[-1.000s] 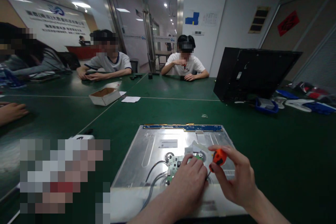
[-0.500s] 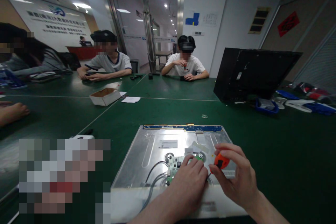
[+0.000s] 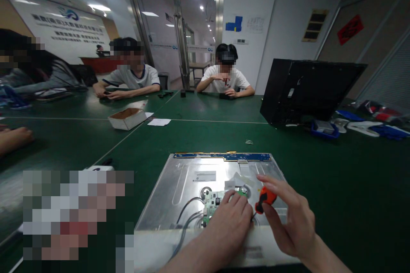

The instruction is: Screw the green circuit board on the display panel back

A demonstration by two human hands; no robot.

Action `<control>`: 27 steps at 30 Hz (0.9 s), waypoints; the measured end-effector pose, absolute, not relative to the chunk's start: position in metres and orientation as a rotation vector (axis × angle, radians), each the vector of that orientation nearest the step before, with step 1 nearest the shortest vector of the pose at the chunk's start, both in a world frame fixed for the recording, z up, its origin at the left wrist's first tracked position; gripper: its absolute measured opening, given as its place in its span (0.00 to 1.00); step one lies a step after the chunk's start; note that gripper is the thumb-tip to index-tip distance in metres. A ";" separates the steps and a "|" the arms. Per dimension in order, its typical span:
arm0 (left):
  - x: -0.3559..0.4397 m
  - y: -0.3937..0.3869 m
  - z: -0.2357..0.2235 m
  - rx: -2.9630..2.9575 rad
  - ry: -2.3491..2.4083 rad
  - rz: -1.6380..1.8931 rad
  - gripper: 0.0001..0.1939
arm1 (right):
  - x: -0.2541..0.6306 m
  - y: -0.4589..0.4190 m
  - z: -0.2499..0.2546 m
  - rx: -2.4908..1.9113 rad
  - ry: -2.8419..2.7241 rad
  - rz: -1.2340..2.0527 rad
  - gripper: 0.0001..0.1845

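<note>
A metal-backed display panel (image 3: pixel 163 207) lies flat on the table in front of me, a green circuit board (image 3: pixel 210 202) at its middle with dark cables leading off its left side. My left hand (image 3: pixel 233 217) rests over the board with its fingers bent and pressed down; its thumb and fingertips are partly hidden. To its right, my right hand (image 3: pixel 293 219) has its thumb on the orange and black handle of a screwdriver (image 3: pixel 267 198), with the index finger lifted off it. The screwdriver leans, and its thin shaft runs down beside my left hand. Its tip is hidden.
A large black monitor housing (image 3: pixel 307 94) stands at the right, beside a blue tray (image 3: pixel 325 130). An open white box (image 3: pixel 128 120) and papers (image 3: pixel 159 122) lie left of centre. Several people sit around the green table (image 3: pixel 205 136). A blurred-out patch covers the lower left.
My right fingers have opened slightly around the screwdriver handle, and the handle has turned and tilted a little left. My left hand stays on the board.
</note>
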State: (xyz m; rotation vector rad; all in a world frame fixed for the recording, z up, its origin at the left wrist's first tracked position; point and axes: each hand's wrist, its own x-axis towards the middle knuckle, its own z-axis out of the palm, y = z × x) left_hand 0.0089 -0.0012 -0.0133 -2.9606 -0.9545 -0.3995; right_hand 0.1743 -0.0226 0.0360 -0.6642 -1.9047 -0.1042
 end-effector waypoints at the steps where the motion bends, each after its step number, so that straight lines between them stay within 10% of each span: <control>1: 0.009 -0.002 -0.013 -2.961 -0.959 -0.396 0.03 | 0.174 -0.023 0.036 -0.661 -1.903 -0.099 0.29; 27: 0.012 0.000 -0.018 -2.933 -0.902 -0.375 0.05 | 0.170 -0.019 0.037 -0.728 -1.848 -0.185 0.25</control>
